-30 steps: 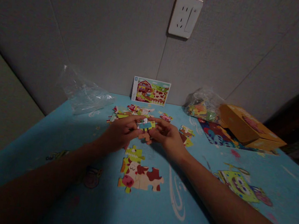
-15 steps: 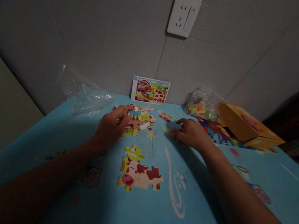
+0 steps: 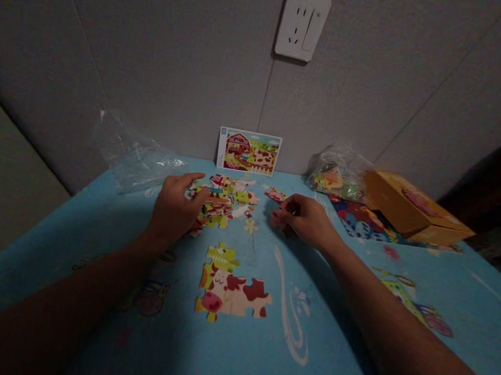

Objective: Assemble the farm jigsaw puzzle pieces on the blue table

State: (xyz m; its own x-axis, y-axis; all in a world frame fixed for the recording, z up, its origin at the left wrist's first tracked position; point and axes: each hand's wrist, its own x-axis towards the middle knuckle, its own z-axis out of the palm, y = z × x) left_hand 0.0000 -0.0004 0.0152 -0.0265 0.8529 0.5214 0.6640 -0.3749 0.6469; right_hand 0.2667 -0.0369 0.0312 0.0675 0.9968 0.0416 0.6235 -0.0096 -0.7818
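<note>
Pinching a jigsaw piece (image 3: 278,218) between fingertips, it's the right hand (image 3: 303,219), right of the loose puzzle pile (image 3: 221,206)! Left hand (image 3: 177,206), fingers parted and free, borders the pile. Rear-right plastic bag (image 3: 343,167) holds bright printed contents; orange box (image 3: 421,209), insides hidden.

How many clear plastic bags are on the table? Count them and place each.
2. One plastic bag lies left of the picture card; the second bag, with colorful contents, sits right of it, beside the orange box.
</note>
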